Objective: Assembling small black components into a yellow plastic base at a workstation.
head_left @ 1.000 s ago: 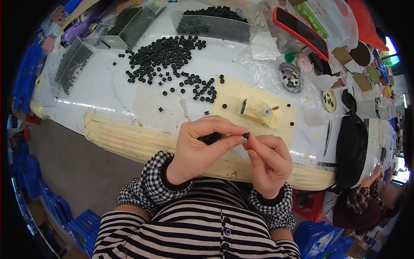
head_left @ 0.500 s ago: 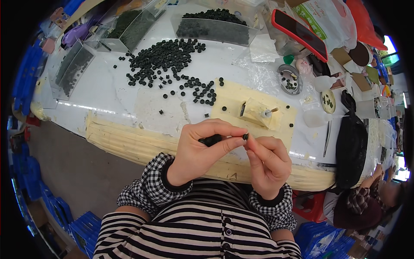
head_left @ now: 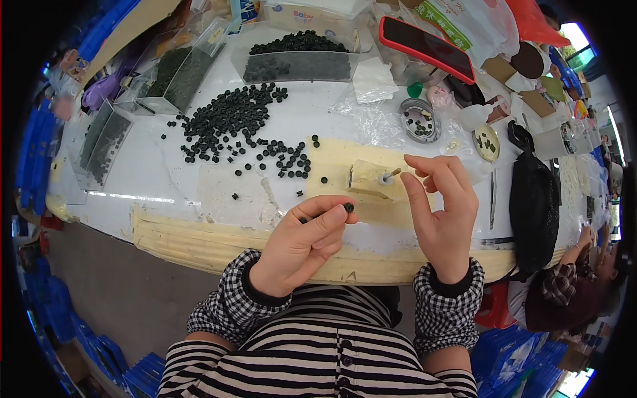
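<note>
My left hand (head_left: pixel 302 247) is closed over the bare table near its front edge. Its thumb and forefinger pinch a small black grooved spool-like part (head_left: pixel 348 207), and another black part (head_left: pixel 302 220) peeks out by its curled fingers. To the right, my right hand (head_left: pixel 446 207) has thumb and fingers apart, with nothing visible in them. Its fingertips are close beside a thin brown stick (head_left: pixel 395 172) that projects from a cream tape-wrapped block (head_left: pixel 366 180). Whether they touch the stick, I cannot tell. The block stands on a cream sheet (head_left: pixel 325 156).
Loose black parts (head_left: pixel 225 119) lie heaped at the far left. Behind them are clear bins (head_left: pixel 298 66) of similar parts. A red-cased phone (head_left: pixel 428 50), a round grey dish (head_left: pixel 419 121), tweezers (head_left: pixel 493 199) and a black bag (head_left: pixel 533 219) lie right. Another person (head_left: pixel 570 282) sits at the far right.
My hands have parted. The right one has moved up and right to the stick, its fingers opening. The left has turned, keeping the black part pinched. The whole view has shifted a little.
</note>
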Motion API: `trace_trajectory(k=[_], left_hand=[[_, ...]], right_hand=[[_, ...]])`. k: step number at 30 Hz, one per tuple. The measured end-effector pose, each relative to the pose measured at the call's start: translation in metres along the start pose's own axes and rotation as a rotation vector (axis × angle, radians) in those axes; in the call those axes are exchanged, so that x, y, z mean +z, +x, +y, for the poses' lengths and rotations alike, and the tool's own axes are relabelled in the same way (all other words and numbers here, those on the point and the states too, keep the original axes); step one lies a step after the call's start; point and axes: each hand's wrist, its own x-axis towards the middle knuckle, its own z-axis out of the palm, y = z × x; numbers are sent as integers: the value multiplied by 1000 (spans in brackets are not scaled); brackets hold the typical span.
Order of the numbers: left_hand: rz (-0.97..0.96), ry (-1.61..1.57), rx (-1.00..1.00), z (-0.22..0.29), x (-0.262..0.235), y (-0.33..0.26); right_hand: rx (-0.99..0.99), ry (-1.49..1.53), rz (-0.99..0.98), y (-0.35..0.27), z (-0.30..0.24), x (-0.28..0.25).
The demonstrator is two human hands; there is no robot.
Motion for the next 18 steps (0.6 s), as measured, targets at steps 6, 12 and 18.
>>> trace_trajectory(k=[6,12,18], left_hand=[[-38,-85,-50,1,-3,-1],[-71,-116,-69,3,-4,-2],[-76,-107,-81,1,-3,-2]], right_hand=[[-22,-12,-62,3,10,10],[-23,180,123,-5,-19,-3],[75,760,-13,-18,-22,17]])
